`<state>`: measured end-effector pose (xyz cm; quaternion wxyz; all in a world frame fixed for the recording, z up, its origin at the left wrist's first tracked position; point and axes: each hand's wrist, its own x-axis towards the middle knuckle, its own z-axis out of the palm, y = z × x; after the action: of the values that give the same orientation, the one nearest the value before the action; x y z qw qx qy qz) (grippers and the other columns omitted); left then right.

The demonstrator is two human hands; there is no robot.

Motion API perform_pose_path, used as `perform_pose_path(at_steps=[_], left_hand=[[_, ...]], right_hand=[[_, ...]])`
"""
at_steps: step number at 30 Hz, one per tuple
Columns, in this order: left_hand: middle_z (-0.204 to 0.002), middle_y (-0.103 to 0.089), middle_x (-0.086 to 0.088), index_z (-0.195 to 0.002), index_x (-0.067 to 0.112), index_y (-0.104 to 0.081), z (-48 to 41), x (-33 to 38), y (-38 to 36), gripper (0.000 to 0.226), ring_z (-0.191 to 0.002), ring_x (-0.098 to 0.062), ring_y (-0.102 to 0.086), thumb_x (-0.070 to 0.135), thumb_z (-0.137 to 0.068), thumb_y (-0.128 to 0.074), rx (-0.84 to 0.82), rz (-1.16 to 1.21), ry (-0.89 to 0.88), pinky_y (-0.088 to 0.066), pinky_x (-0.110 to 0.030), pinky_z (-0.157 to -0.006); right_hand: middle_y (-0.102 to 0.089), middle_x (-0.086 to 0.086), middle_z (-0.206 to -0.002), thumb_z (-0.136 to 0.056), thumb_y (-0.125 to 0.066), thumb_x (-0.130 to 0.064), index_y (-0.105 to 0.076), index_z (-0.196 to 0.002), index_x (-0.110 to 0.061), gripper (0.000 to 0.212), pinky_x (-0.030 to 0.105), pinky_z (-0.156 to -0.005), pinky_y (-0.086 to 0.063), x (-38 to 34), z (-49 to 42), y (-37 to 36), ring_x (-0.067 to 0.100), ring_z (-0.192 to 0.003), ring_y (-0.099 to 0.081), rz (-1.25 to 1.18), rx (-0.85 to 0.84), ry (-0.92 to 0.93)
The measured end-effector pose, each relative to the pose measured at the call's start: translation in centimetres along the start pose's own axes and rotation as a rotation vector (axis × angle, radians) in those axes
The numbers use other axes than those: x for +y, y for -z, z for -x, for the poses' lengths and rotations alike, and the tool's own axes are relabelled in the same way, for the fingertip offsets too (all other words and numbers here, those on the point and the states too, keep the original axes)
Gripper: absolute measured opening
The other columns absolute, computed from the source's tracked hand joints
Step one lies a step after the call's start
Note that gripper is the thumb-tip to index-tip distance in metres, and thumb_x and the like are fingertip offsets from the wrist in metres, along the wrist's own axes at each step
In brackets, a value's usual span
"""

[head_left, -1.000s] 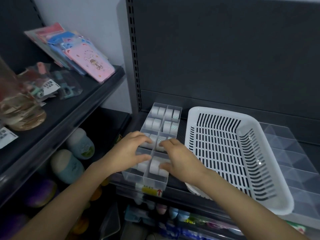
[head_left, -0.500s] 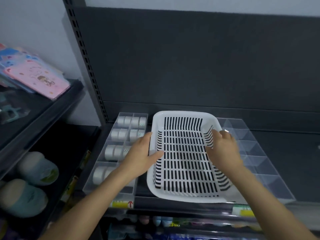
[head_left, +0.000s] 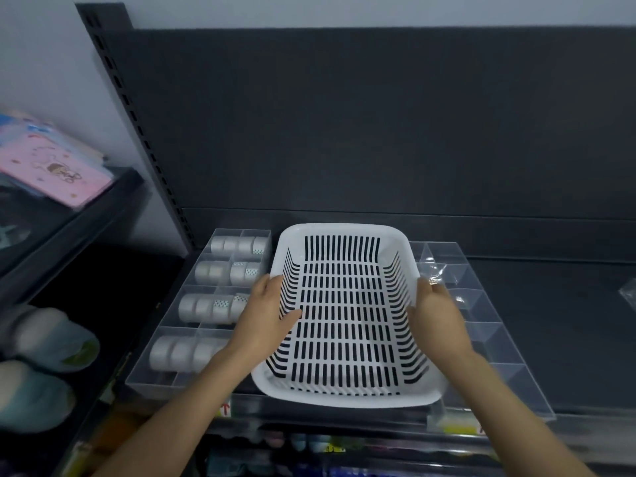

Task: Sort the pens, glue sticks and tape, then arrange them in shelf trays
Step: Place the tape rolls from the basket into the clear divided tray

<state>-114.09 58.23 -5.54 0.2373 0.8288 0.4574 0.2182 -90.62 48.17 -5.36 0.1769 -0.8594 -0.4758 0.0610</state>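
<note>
A white slotted plastic basket [head_left: 344, 232] sits on the dark shelf, with nothing in it. My left hand [head_left: 266, 313] grips its left wall, thumb inside. My right hand [head_left: 435, 315] holds its right wall, fingers curled over the rim. To the left stands a clear divided tray [head_left: 165, 380] with several rolls of tape [head_left: 206, 306] in its compartments, some plain and some patterned. To the right, partly under the basket, is a second clear divided tray [head_left: 499, 342] whose visible compartments hold nothing.
The dark shelf [head_left: 557, 325] runs to the right, backed by a dark panel. A small clear wrapper [head_left: 628, 296] lies at the right edge. A side shelf at left carries pink packaged cards [head_left: 55, 173]. Soft rounded items [head_left: 44, 339] sit lower left.
My hands left the tape tray and took the basket by its two sides. The view shifted right, and the basket now sits squarely between the two clear trays.
</note>
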Motion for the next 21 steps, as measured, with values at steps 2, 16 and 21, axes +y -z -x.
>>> perform_pose_path(at_steps=[2, 16, 21], left_hand=[[-0.139, -0.043, -0.003, -0.139, 0.012, -0.040, -0.1, 0.3, 0.1, 0.052, -0.113, -0.003, -0.039, 0.011, -0.091, -0.060, 0.008, 0.018, 0.063, -0.028, -0.015, -0.097], [-0.134, -0.052, -0.007, -0.135, 0.009, -0.049, -1.5, 2.9, 4.0, 0.046, -0.115, -0.008, -0.045, -0.006, -0.092, -0.046, 0.153, 0.106, -0.003, -0.028, -0.011, -0.092], [-0.138, -0.050, -0.004, -0.134, 0.017, -0.050, -2.2, 3.4, 5.3, 0.048, -0.127, -0.017, -0.044, -0.004, -0.091, -0.045, 0.148, 0.130, -0.047, -0.033, -0.021, -0.100]], right_hand=[[-0.055, 0.015, -0.107, -0.088, -0.048, 0.005, -0.045, -0.120, 0.000, 0.033, 0.031, -0.067, -0.055, 0.2, -0.2, -0.1, 0.026, -0.082, -0.059, -0.002, -0.001, 0.009], [-0.059, 0.006, -0.084, -0.085, -0.049, -0.002, -0.055, -0.090, -0.012, 0.013, 0.020, -0.049, -0.033, -0.7, 0.2, 4.9, 0.015, -0.066, -0.052, -0.305, 0.220, -0.002], [-0.065, 0.004, -0.092, -0.087, -0.051, -0.005, -0.060, -0.106, -0.011, 0.022, 0.028, -0.057, -0.045, -1.4, 2.0, 7.0, 0.019, -0.075, -0.060, -0.344, 0.283, -0.055]])
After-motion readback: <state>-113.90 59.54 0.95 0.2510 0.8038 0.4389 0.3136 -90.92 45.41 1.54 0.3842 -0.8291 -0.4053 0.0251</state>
